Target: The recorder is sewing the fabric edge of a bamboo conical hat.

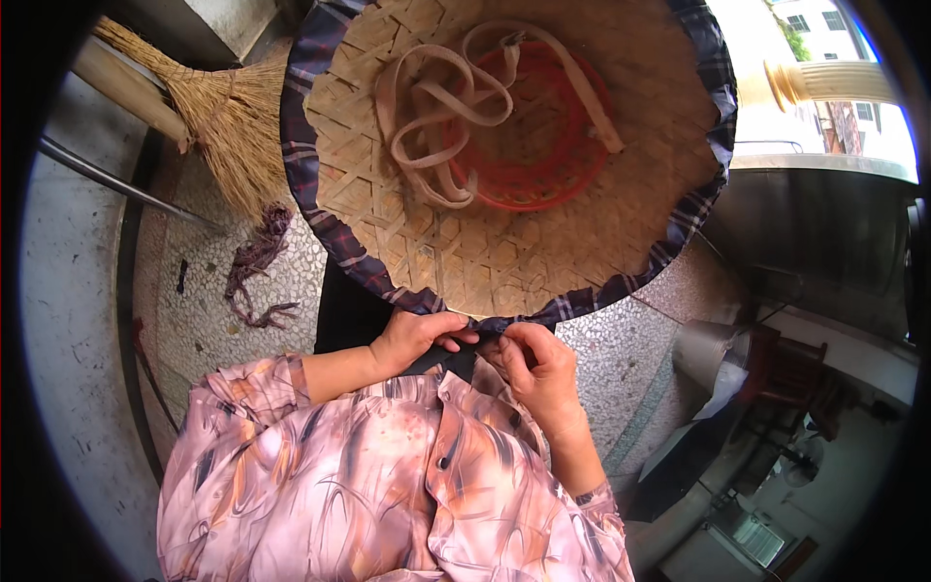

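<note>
A large woven bamboo hat point(543, 223) lies upside down in front of me, its rim bound in dark plaid cloth point(349, 247). Inside it sit an orange-red ring point(582, 145) and loose beige straps point(436, 107). My left hand point(417, 335) pinches the plaid edge at the near rim. My right hand point(538, 369) pinches the same edge right beside it, fingertips almost touching. Whether a needle is held is too small to tell. My patterned pink sleeves point(388, 466) fill the lower picture.
A straw broom point(218, 107) leans at the upper left over a speckled stone floor point(213, 310). A scrap of dark reddish cloth point(257, 262) lies near it. A metal rod point(116, 179) crosses the left. A ledge point(824, 209) and drop lie right.
</note>
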Available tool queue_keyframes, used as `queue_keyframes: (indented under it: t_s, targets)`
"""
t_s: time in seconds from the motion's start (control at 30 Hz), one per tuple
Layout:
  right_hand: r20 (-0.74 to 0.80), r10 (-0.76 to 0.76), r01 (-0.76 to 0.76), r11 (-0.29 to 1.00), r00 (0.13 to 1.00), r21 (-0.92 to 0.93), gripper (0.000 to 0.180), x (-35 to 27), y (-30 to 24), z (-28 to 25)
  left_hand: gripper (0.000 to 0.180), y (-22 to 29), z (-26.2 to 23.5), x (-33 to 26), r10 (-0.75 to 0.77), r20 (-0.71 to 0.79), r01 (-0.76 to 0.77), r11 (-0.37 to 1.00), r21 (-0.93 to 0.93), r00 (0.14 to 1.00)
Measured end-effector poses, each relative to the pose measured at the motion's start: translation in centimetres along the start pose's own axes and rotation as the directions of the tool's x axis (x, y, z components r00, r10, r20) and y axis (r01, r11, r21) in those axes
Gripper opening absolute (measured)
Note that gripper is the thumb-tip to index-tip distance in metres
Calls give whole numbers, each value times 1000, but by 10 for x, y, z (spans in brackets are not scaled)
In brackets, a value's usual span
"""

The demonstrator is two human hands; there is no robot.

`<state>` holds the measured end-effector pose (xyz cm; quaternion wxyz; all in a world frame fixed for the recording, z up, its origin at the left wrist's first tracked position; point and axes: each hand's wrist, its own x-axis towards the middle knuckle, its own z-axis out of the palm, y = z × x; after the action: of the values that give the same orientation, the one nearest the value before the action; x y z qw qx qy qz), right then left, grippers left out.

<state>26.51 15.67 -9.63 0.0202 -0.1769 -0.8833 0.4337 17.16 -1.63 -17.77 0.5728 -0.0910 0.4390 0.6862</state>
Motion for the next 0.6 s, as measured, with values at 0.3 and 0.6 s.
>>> queue_keyframes:
  t_s: [0.3, 0.6]
  targets:
    - [130, 67, -46, 986, 989, -158, 14, 0, -7, -7, 29, -10, -7, 4, 58, 37, -60, 997, 58, 998]
    - [137, 110, -54, 932, 984, -359, 12, 7, -19, -14, 29, -13, -12, 6, 76, 59, -83, 988, 131, 995]
